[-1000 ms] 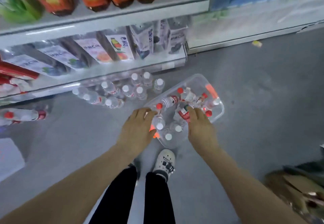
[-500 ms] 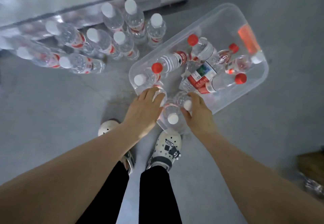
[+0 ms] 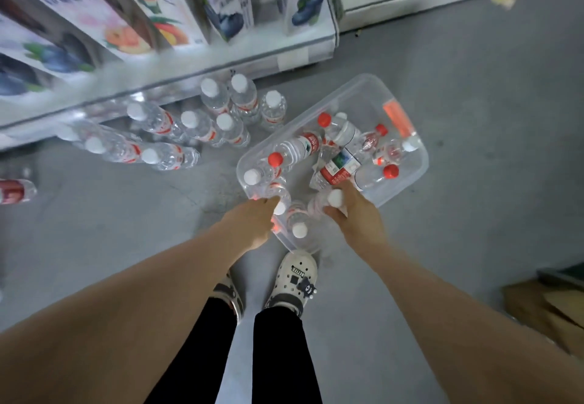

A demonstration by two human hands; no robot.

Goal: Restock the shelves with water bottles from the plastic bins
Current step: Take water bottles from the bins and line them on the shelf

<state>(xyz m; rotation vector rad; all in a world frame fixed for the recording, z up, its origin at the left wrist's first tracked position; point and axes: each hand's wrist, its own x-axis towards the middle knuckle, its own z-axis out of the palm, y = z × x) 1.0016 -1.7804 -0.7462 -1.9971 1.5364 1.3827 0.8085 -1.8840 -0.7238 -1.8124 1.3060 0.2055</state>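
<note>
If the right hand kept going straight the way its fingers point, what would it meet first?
Most likely the red-labelled bottle lying in the clear bin, just beyond the right hand, which already grips a white-capped bottle. Depth is unclear.

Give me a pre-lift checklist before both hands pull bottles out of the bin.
1. Right hand has a grip on a white-capped bottle: ok, fingers curl round it.
2. Left hand has a bottle: cannot tell; its fingers reach a bottle at the bin's near end, but the grip is hidden.
3. Clear bin sits flat on the floor: ok.
4. Other bottles clear of the lift: not ok, a third white-capped bottle lies between the hands.
5. Room by the floor bottles under the shelf: cannot tell.
</note>
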